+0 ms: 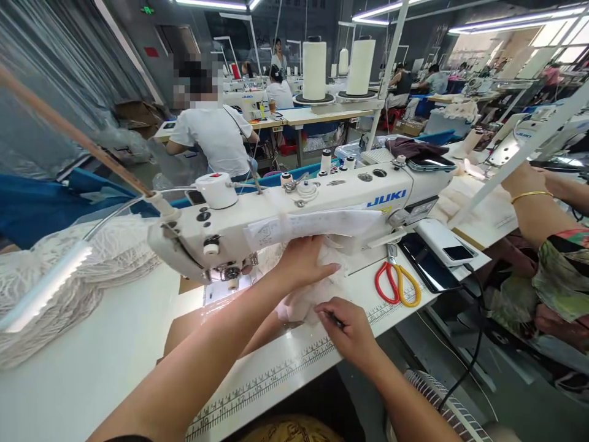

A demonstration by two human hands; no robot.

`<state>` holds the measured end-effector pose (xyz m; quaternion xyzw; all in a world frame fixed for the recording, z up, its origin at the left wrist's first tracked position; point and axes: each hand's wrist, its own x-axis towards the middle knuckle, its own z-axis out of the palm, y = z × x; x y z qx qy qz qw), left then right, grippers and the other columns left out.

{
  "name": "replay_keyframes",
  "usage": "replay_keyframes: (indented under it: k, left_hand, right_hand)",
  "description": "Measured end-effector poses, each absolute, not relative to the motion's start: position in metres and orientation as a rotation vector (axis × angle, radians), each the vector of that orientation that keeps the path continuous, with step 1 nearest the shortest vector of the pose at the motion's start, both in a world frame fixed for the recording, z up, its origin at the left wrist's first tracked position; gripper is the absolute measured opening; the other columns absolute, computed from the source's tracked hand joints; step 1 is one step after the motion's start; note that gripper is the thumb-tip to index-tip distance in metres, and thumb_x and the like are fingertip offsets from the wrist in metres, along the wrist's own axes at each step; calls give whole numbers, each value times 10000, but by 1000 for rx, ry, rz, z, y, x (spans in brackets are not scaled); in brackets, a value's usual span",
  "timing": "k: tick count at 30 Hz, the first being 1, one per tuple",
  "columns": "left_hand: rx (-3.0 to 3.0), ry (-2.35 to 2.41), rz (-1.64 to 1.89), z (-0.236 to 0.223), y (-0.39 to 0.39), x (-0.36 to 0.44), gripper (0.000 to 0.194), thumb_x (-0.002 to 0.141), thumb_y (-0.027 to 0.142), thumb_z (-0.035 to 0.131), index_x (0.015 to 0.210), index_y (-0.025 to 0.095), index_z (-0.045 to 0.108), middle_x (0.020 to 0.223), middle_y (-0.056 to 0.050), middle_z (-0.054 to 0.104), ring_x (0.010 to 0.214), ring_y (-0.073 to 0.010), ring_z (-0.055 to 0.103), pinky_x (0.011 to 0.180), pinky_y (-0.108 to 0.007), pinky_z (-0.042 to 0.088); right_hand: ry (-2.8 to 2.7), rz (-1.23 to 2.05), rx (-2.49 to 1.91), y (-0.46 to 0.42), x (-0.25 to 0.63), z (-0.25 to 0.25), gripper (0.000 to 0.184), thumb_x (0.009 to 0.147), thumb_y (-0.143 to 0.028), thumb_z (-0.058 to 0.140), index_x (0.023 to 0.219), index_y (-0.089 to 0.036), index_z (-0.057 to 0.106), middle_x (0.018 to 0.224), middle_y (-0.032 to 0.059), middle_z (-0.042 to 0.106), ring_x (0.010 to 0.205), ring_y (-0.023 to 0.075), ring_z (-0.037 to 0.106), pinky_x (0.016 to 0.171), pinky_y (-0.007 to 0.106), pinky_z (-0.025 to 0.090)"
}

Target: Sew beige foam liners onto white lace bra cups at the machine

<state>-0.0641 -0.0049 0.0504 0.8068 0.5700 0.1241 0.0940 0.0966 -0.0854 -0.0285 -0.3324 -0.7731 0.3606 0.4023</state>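
My left hand (pixel 304 261) reaches under the arm of the white sewing machine (pixel 340 196) and rests on pale, sheer fabric (pixel 299 301). Its thumb is spread to the right, while the fingertips are partly hidden behind the machine arm and a hanging paper sheet (pixel 313 226). My right hand (pixel 347 331) is closed at the fabric's near right edge, its fingers curled around a small dark tool (pixel 335 319) whose kind I cannot make out. The needle area (pixel 233 279) lies left of both hands.
Scissors (pixel 398 283) with red and yellow handles, a dark phone (pixel 427 264) and a white device (pixel 444 242) lie to the right. Stacked lace pieces (pixel 92 270) and a lit lamp (pixel 50 285) are at left. A co-worker's arm (pixel 529 190) shows at far right.
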Motion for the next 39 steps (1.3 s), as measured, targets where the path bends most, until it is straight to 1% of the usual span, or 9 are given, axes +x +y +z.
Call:
replay_keyframes:
  k: [2, 7, 16, 20, 22, 26, 31, 36, 39]
  left_hand:
    - [2355, 1715, 309, 55, 6, -56, 570, 796, 525, 635, 1235, 170, 551, 1247, -144, 604, 1165, -391, 534, 977, -466, 441]
    - [2256, 1794, 177, 53, 27, -46, 305, 902, 323, 512, 1160, 226, 643, 1122, -57, 693, 1061, -294, 624, 932, -377, 482]
    - [2395, 1698, 340, 50, 2, -82, 406, 933, 244, 379, 1282, 258, 587, 1295, -5, 625, 1190, -252, 572, 1021, -366, 448]
    - [2412, 1573, 200, 55, -11, -96, 521, 856, 390, 555, 1330, 176, 525, 1358, -96, 566, 1207, -300, 552, 1005, -386, 458]
    - [2364, 1576, 132, 56, -13, -98, 593, 804, 371, 610, 1339, 137, 509, 1360, -136, 554, 1210, -328, 543, 1000, -404, 457]
    - [2256, 1590, 256, 53, -8, -100, 446, 878, 323, 472, 1278, 149, 563, 1287, -116, 611, 1140, -296, 586, 979, -396, 461]
    - [2200, 1606, 418, 49, -1, -98, 439, 918, 377, 402, 1272, 181, 571, 1322, -84, 599, 1231, -299, 533, 1045, -412, 414]
    - [2231, 1744, 400, 49, -1, -88, 305, 895, 302, 425, 1008, 166, 672, 1026, -80, 716, 970, -292, 655, 817, -370, 525]
    - [2478, 1678, 530, 44, -8, -86, 281, 874, 232, 452, 1037, 158, 669, 1043, -89, 719, 961, -277, 660, 804, -369, 522]
  right_hand:
    - [-1987, 945, -808, -84, 97, -30, 213, 850, -155, 523, 983, -235, 668, 802, 29, 657, 736, 171, 614, 671, 281, 459]
    - [-1985, 1016, -778, -84, 100, -31, 270, 811, -90, 536, 1009, -227, 656, 819, 15, 646, 758, 155, 602, 674, 253, 431]
    - [-1984, 1099, -720, -83, 104, -27, 282, 792, -52, 531, 995, -203, 656, 793, 9, 622, 738, 144, 571, 645, 238, 390]
    - [-2021, 1113, -720, -83, 103, -28, 302, 783, -36, 522, 995, -206, 654, 793, 7, 619, 741, 146, 568, 650, 240, 386]
    - [-2031, 1102, -714, -82, 103, -29, 314, 776, -30, 522, 1004, -203, 651, 796, 8, 618, 744, 146, 568, 651, 238, 387]
    - [-2048, 1067, -693, -82, 103, -29, 308, 768, -30, 519, 994, -195, 648, 795, 13, 619, 747, 152, 568, 654, 240, 390]
    - [-2063, 1043, -700, -84, 102, -28, 308, 771, -31, 507, 988, -203, 643, 803, 14, 628, 746, 155, 573, 652, 245, 398]
    - [-2077, 1022, -711, -83, 101, -30, 295, 780, -43, 517, 997, -199, 640, 833, 28, 640, 775, 166, 586, 675, 258, 423]
    - [-2065, 993, -716, -83, 101, -29, 306, 774, -38, 512, 1000, -198, 642, 838, 35, 638, 805, 174, 595, 692, 262, 444]
